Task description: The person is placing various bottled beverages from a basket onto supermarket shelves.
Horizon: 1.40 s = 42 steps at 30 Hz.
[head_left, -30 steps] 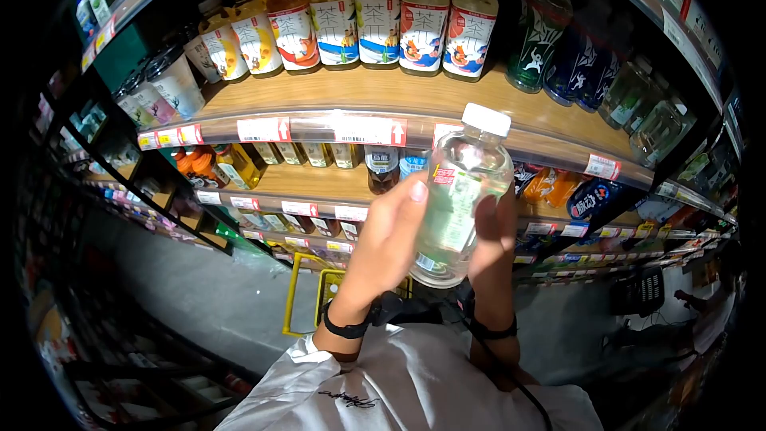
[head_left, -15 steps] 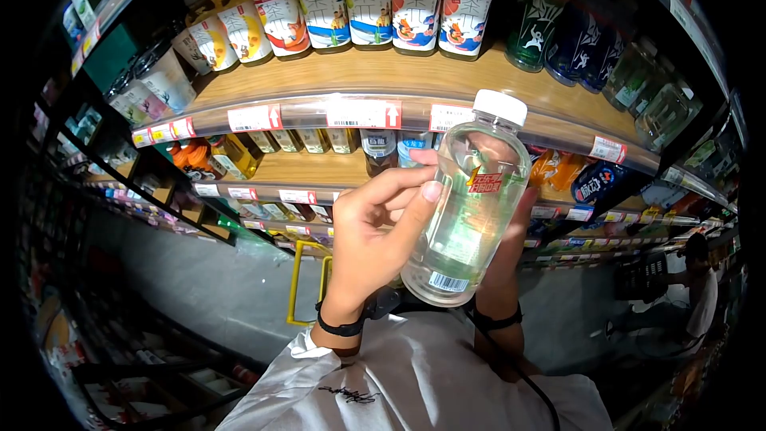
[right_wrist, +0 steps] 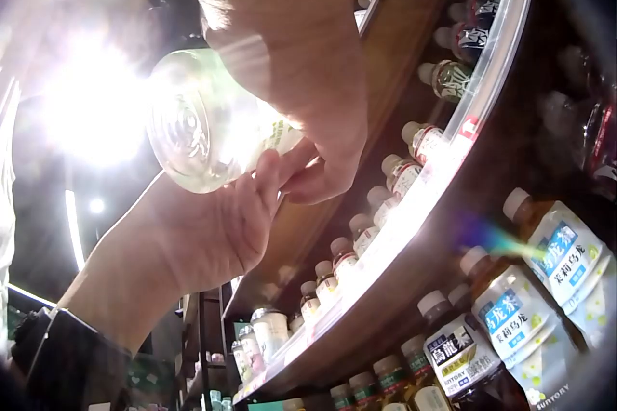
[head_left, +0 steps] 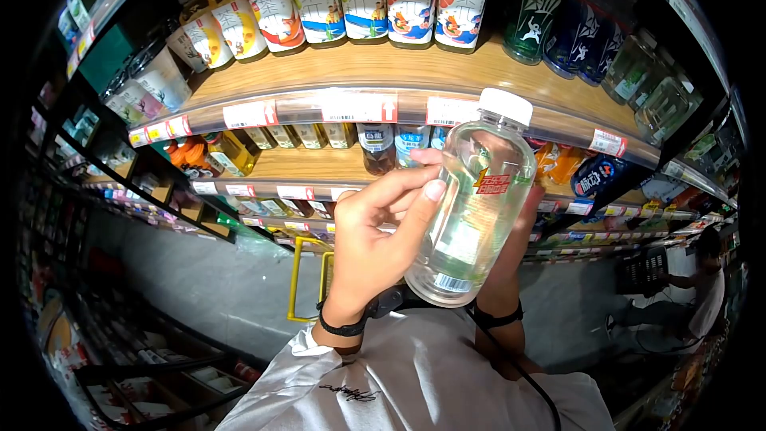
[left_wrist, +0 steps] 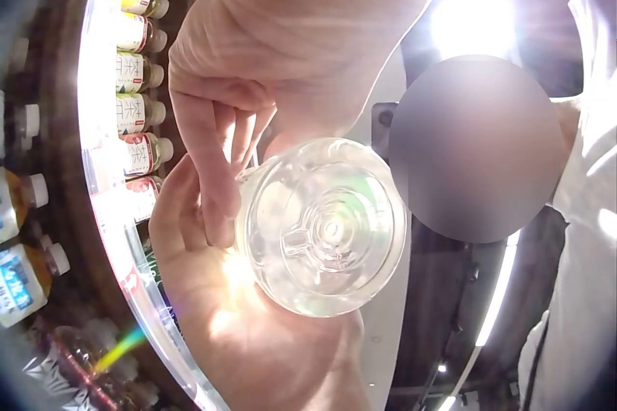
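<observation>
A clear bottle with a white cap [head_left: 471, 207], red lettering and a barcode near its base leans to the right in front of the shelf. My right hand [head_left: 503, 259], mostly hidden behind it in the head view, grips its back and right side. At the bottle's left side, my left hand [head_left: 379, 223] has its thumb and bent fingers against the wall. The left wrist view looks at the round bottle base [left_wrist: 328, 228], with the left hand [left_wrist: 231, 132] above and the right palm below. Seen from the right wrist, the bottle [right_wrist: 207, 122] lies between both hands.
Tea bottles [head_left: 323, 4] line the upper shelf, with dark bottles [head_left: 535, 12] to their right. Price tags [head_left: 359, 108] run along the shelf edge just behind the held bottle. Below stands a yellow-framed cart [head_left: 297, 279]. A person [head_left: 706, 287] is at the far right.
The bottle has been turned, bringing red lettering and the barcode to the front, and shifted slightly right. The left hand's thumb and fingers have moved to its left edge. The shelves sit higher in view.
</observation>
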Available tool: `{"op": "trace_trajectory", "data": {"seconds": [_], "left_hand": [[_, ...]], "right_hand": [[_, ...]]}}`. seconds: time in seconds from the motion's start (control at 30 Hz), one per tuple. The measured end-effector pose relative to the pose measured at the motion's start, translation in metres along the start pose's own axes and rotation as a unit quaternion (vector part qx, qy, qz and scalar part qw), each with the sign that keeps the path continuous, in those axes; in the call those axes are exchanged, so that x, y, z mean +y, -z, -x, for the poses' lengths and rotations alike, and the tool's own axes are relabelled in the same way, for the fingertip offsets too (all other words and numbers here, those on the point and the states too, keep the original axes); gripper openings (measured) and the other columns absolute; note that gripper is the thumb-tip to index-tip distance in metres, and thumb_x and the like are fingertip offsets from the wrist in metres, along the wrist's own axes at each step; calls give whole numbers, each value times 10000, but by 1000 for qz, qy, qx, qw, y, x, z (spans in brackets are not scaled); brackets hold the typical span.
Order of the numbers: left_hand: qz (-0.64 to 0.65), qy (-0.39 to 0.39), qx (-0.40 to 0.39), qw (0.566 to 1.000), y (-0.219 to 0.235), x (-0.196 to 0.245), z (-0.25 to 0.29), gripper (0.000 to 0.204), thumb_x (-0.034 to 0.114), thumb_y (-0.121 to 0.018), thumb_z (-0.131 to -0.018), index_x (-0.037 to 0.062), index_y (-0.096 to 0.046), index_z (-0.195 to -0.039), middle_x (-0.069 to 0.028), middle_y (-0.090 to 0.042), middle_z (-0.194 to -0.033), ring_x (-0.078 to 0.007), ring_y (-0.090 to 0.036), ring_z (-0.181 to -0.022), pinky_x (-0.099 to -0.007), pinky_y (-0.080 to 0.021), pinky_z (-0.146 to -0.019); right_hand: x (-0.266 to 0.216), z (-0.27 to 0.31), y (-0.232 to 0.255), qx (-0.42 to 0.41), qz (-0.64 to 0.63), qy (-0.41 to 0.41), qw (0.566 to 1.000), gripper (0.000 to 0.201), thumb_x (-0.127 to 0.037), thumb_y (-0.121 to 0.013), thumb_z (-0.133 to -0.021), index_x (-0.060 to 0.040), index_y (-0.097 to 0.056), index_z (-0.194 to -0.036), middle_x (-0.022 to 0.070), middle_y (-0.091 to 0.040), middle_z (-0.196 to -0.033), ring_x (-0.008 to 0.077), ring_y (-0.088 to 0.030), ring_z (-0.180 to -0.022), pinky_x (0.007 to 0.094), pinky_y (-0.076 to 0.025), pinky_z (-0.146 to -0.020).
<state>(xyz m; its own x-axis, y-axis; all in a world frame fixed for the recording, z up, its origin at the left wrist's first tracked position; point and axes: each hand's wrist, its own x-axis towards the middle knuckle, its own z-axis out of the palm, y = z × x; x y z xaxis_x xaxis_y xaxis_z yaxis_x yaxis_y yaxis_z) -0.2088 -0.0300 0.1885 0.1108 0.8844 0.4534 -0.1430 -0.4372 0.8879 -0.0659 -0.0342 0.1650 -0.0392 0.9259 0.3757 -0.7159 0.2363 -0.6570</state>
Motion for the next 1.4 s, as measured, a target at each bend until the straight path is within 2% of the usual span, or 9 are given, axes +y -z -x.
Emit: {"op": "trace_trajectory", "data": {"seconds": [0.37,0.5,0.57,0.8,0.93,1.03,1.17,1.3,1.4], "left_hand": [[0,1,-13,1000,-2,-7,-4,182,72,-722,-1006,-57,-753,-1130,-75,-782,-890,-59,-684,-815,-219,-534,-716],[70,39,-4,997,-7,-11,-12,468,-22,-631,-1026,5,-441,-1452,-106,-752,-988,-75,-686,-857,-195,-503,-706],[52,25,10,998,-9,-26,-15,470,-57,-601,-1022,30,-404,-1440,-120,-747,-959,-67,-673,-847,-196,-486,-702],[41,-12,31,999,-36,-19,-27,446,-85,-544,-1018,8,-398,-1429,-98,-709,-1009,-85,-657,-851,-216,-500,-793],[-56,-90,-36,994,-44,-32,-36,589,-56,-549,-1045,-2,-298,-1576,-145,-437,-1532,-120,-676,-1028,-237,-508,-819],[-58,-16,-72,996,-48,-25,-39,549,-35,-564,-1042,-12,-336,-1541,-143,-705,-1162,-172,-712,-1014,-265,-536,-869],[-169,-292,22,941,-21,-57,-81,388,18,-594,-1042,-15,-468,-1408,-211,-758,-1099,-250,-745,-1047,-339,-585,-910],[-226,-262,131,929,9,-90,-137,333,72,-571,-1065,-48,-504,-1368,-207,-722,-1194,-244,-736,-1065,-347,-585,-897],[-398,-347,157,835,-2,-93,-143,365,87,-634,-1027,-41,-547,-1359,-164,-764,-1047,-182,-723,-933,-300,-556,-794]], "right_hand": [[-5,-4,7,-16,37,-22,999,1011,-822,-507,-934,-24,-383,-1543,252,-555,-1470,308,-615,-1298,447,-511,-1094],[1,9,26,18,-32,-34,999,982,-500,-724,-837,-19,-338,-1601,186,-527,-1521,288,-560,-1371,444,-464,-1147],[-10,21,19,117,156,-88,977,964,-547,-654,-859,61,-378,-1555,226,-529,-1519,318,-559,-1361,465,-458,-1146],[-16,10,22,20,44,31,998,854,-282,-746,-837,16,-377,-1547,156,-541,-1476,245,-512,-1368,413,-374,-1173],[-27,2,43,29,47,79,995,859,-240,-793,-803,8,-388,-1519,128,-588,-1382,237,-578,-1283,415,-429,-1138],[-38,-7,52,85,77,149,982,864,-248,-798,-797,5,-389,-1514,131,-598,-1350,242,-611,-1233,417,-476,-1098],[-72,-19,94,193,141,294,925,852,-292,-835,-817,-6,-417,-1502,112,-606,-1320,243,-620,-1208,411,-513,-1053],[-125,-37,153,250,406,582,659,835,-383,-799,-939,-15,-370,-1553,197,-486,-1508,352,-581,-1336,503,-575,-1044],[-177,-56,147,225,333,618,676,900,-188,-804,-935,-75,-226,-1615,161,-391,-1568,309,-472,-1416,484,-487,-1139]]}}
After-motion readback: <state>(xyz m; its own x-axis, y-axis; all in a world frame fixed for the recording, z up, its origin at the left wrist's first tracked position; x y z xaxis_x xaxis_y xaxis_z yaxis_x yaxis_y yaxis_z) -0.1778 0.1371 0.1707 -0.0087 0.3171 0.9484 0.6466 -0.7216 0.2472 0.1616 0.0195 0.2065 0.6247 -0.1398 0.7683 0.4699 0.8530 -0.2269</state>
